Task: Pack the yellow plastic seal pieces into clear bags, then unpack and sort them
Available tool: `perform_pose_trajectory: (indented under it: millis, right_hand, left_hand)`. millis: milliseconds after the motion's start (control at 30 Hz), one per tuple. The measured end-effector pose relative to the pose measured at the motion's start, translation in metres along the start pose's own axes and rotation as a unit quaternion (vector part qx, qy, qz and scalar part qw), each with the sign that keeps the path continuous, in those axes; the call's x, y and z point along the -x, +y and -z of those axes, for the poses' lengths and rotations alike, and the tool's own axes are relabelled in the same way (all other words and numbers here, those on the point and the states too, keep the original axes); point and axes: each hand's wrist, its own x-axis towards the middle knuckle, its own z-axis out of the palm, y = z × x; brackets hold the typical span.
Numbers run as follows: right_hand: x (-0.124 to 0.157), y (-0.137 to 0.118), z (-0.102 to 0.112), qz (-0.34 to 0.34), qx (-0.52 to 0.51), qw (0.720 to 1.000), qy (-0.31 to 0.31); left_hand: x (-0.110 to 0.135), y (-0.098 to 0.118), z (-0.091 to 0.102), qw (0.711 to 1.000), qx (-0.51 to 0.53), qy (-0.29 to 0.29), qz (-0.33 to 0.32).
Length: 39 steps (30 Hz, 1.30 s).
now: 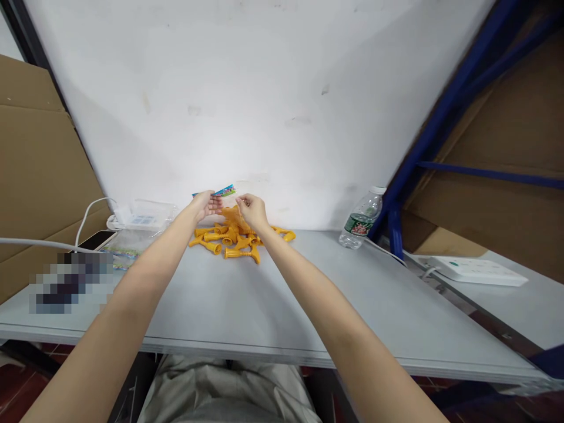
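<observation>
Over a heap of orange-yellow plastic toy parts [238, 254], each with a hollow round end and a ridged stem, both of my hands are raised near the wall. My left hand [208, 205] is curled around a clear packaging bag with a printed blue and green header [227, 191]. What seems to be the bag's clear body hangs over the orange parts between the hands, and its outline is hard to see. Just right of the header, my right hand [252, 210] has thumb and fingers pinched together; what they grip is too small to make out.
A water bottle [362, 218] stands right of the heap. On the left lie flat clear bags with printed headers [126, 249], a phone [94, 241] and white cables. A white power strip [480, 270] sits right. Cardboard [39, 153] and a blue frame [440, 117] flank the table.
</observation>
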Motion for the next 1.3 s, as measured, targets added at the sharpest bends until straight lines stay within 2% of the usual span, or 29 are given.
perform_pose_trajectory:
  millis: [67,167,400,533,600,700,833,933,1033,1100,1167,1300]
  right_hand:
    - [-0.009,-0.007,0.002,0.000,0.025,1.000,0.011]
    - [-0.016,-0.016,0.004,-0.024,0.035,0.999,-0.007]
    - [-0.024,-0.031,0.004,0.015,0.030,0.999,0.019]
    - [-0.023,-0.039,0.005,0.033,-0.012,0.999,0.024]
    - [-0.017,-0.037,0.006,-0.001,-0.042,0.999,0.005]
    - [-0.004,-0.022,0.006,-0.091,-0.086,0.992,-0.027]
    - [0.017,0.009,0.004,-0.218,-0.129,0.965,-0.068]
    - [0.032,0.025,0.001,-0.265,-0.150,0.950,-0.065]
    - [0.047,0.030,0.001,-0.293,-0.175,0.937,-0.072]
    - [0.057,0.031,0.004,-0.303,-0.208,0.927,-0.077]
    - [0.065,0.032,0.007,-0.306,-0.252,0.915,-0.078]
    - [0.077,0.037,0.015,-0.304,-0.363,0.877,-0.086]
  left_hand:
    - [0.003,0.006,0.000,0.998,-0.054,0.019,-0.029]
    - [0.006,0.011,0.000,0.990,-0.113,0.037,-0.071]
    - [0.011,0.022,0.001,0.983,-0.097,0.078,-0.132]
    - [0.013,0.027,0.002,0.976,-0.078,0.100,-0.175]
    - [0.012,0.027,0.004,0.976,-0.071,0.112,-0.171]
    - [0.009,0.032,0.009,0.975,-0.035,0.142,-0.169]
    - [0.003,0.049,0.018,0.959,0.043,0.171,-0.223]
    - [0.005,0.065,0.023,0.941,0.093,0.159,-0.283]
    - [0.017,0.073,0.026,0.923,0.131,0.123,-0.340]
    - [0.028,0.069,0.025,0.910,0.158,0.099,-0.372]
    - [0.040,0.054,0.023,0.897,0.188,0.075,-0.393]
    - [0.055,0.000,0.011,0.894,0.241,0.007,-0.377]
